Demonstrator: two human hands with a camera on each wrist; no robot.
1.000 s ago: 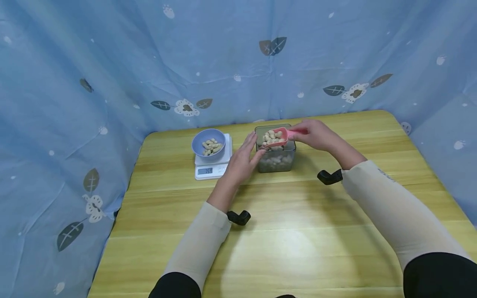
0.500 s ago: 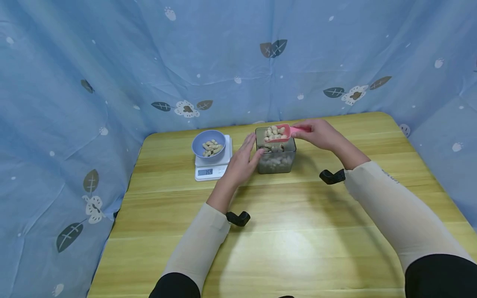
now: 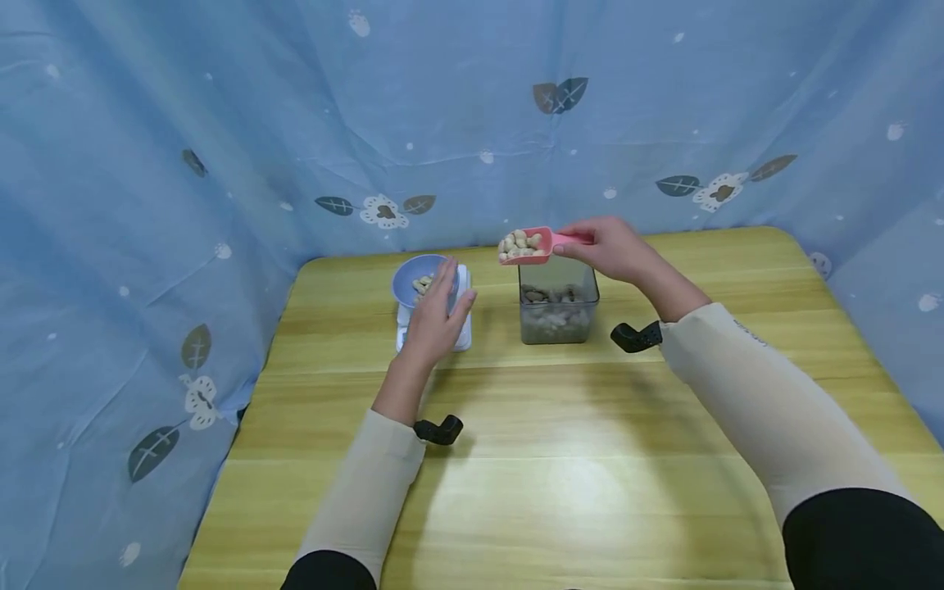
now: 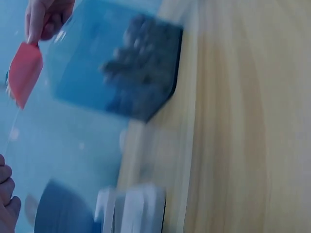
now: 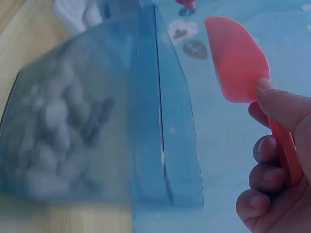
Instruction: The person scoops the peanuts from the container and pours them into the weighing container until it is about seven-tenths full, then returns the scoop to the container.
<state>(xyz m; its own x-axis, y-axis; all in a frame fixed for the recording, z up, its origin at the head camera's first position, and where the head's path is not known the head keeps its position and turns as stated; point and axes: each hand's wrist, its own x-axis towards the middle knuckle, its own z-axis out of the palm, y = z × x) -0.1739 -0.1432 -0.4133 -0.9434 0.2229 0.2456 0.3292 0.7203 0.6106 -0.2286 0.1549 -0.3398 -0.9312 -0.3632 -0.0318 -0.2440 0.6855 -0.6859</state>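
My right hand (image 3: 610,250) grips the handle of a pink scoop (image 5: 238,60), which carries a heap of peanuts in their shells (image 3: 520,244). The scoop is up above the back left rim of a clear grey container (image 3: 558,321) that holds more peanuts. My left hand (image 3: 433,319), its fingers straight, is over the right side of a white kitchen scale (image 3: 465,332). On that scale sits a blue bowl (image 3: 407,277) with some peanuts in it. The hand hides part of the bowl and most of the scale's display; whether it touches them I cannot tell.
All of this stands near the back edge of a wooden table (image 3: 531,442). A blue patterned curtain (image 3: 472,106) hangs close behind and along the left side. Black wrist cameras (image 3: 439,430) stick out from both sleeves.
The loaded scoop has risen out of the container and moved left in my right hand. My left hand has left the container's side and shifted left to the scale and bowl.
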